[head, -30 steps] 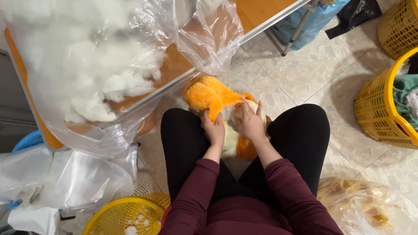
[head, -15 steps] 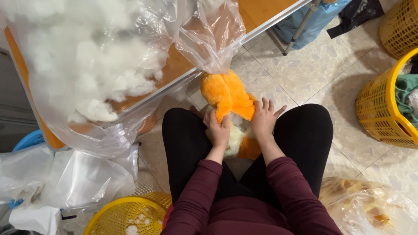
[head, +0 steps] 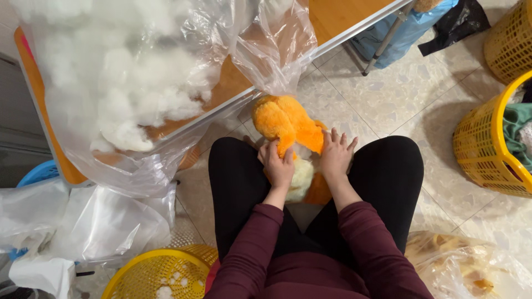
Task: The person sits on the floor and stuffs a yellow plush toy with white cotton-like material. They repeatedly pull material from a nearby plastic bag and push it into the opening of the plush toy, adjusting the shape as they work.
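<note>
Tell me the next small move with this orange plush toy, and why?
Probably reach the right hand to the white stuffing for a tuft: the left hand already grips the plush toy, while the right only rests on it.

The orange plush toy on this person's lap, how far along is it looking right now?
Looks done: the upper part of the orange plush toy looks plump. In hand: the left hand grips it and the right hand presses on it, between the knees. Left: the white lower part looks flatter, and loose white stuffing fills the clear bag on the table.
</note>
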